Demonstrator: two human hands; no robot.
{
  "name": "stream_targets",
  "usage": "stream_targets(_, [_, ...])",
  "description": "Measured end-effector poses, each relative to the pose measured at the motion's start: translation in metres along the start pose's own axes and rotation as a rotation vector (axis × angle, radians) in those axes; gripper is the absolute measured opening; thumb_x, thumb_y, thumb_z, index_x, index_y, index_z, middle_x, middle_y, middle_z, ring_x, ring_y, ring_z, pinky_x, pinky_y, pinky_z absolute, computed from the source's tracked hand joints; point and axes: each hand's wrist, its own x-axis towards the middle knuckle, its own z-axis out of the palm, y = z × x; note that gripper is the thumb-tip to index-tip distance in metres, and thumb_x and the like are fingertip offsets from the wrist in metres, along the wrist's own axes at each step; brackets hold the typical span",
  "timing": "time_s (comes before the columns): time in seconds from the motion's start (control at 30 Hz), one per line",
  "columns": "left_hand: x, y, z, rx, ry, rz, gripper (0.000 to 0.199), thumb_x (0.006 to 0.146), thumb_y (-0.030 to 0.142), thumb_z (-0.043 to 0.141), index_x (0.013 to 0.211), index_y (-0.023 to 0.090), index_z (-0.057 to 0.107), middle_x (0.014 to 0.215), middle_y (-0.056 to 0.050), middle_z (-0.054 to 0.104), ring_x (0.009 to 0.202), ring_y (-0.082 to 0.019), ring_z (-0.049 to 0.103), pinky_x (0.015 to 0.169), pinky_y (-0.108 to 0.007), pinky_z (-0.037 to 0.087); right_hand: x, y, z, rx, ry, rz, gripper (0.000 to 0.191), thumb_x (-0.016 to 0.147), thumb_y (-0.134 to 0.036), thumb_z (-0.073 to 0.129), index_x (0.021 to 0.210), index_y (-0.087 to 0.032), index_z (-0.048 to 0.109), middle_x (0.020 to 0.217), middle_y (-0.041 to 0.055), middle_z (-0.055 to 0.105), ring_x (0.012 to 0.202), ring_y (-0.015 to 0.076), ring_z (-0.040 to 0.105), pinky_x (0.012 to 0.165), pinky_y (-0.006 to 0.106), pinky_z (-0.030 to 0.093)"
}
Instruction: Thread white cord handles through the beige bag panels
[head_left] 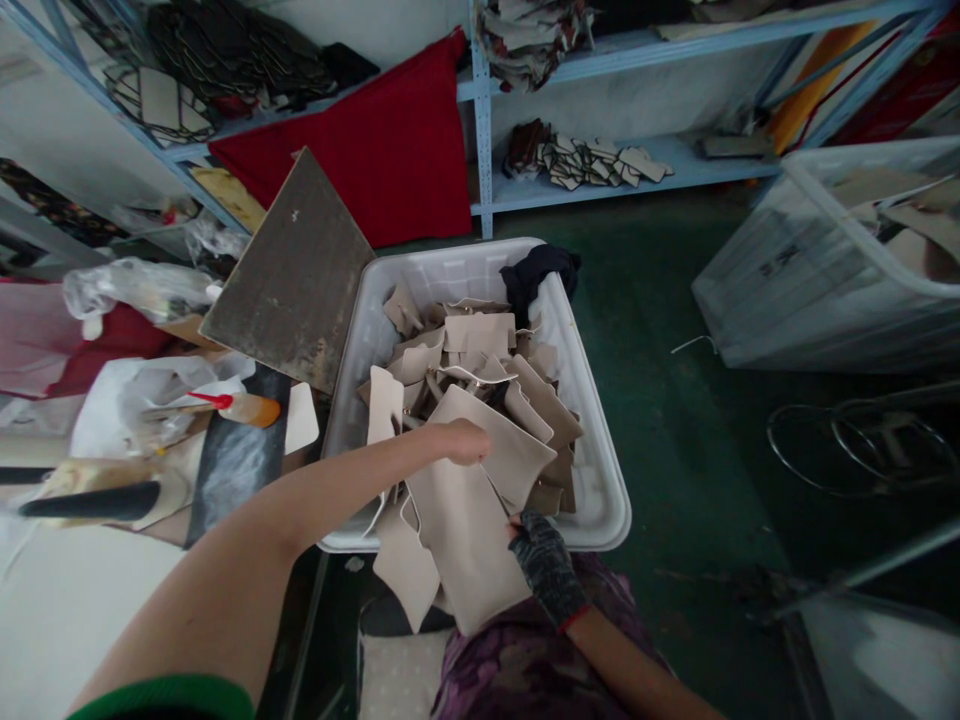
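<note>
A white plastic bin (607, 450) is heaped with beige leather-like pieces (480, 340). Over its near edge lies a large beige piece (469, 545), which reaches down to the lap. My left hand (466, 441), bare, is closed at the top of this piece, its fingertips partly hidden. My right hand (544, 560), in a dark fingerless glove, is closed on the piece's right edge. Another beige piece (409, 565) hangs over the bin's front rim at the left. A dark cloth (540, 275) drapes over the back right corner.
At the left, a worktable holds a bottle of orange liquid (251, 409) and plastic bags. A brown board (289, 270) leans by the bin. Blue shelves (484, 150) stand behind; another bin (780, 290) is at right.
</note>
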Motion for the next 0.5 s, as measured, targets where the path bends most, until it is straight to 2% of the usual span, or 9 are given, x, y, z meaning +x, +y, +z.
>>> stream_targets(0.13, [-0.002,0.012,-0.001,0.06,-0.012,-0.007,0.021,0.062,-0.003,0.061,0.064,0.015,0.071,0.072,-0.01,0.072,0.066,-0.023,0.064,0.057,-0.028,0.042,-0.002,0.0,0.0,-0.005,0.002,-0.038,0.02,0.074,-0.034,0.045,0.07,-0.022,0.06,0.07,0.01,0.067,0.066,0.0269,0.064,0.068,0.042,0.053])
stream_targets(0.2, [-0.001,0.015,-0.002,0.063,-0.025,0.014,0.021,0.063,-0.001,0.063,0.067,0.017,0.073,0.075,-0.01,0.073,0.067,-0.023,0.064,0.058,-0.029,0.043,-0.003,0.0,0.0,-0.009,0.004,-0.069,0.019,0.075,-0.032,0.045,0.072,-0.022,0.061,0.071,0.0102,0.067,0.069,0.0265,0.064,0.07,0.041,0.053])
stream_targets(0.37, [0.006,0.013,-0.002,0.029,-0.085,0.062,0.017,0.069,0.011,0.069,0.076,0.024,0.077,0.083,-0.003,0.075,0.065,-0.019,0.062,0.054,-0.026,0.039,-0.005,-0.001,0.0,-0.006,-0.007,-0.113,0.019,0.077,-0.028,0.046,0.073,-0.021,0.062,0.072,0.0088,0.068,0.067,0.0227,0.064,0.067,0.035,0.052])
stream_targets(0.5, [0.012,0.013,0.0,0.029,-0.109,0.062,0.015,0.068,0.013,0.07,0.077,0.023,0.076,0.079,0.001,0.075,0.06,-0.015,0.059,0.05,-0.023,0.036,-0.006,0.001,0.001,0.007,0.005,-0.113,0.022,0.076,-0.031,0.046,0.075,-0.02,0.065,0.074,0.0097,0.068,0.072,0.0251,0.065,0.073,0.039,0.053])
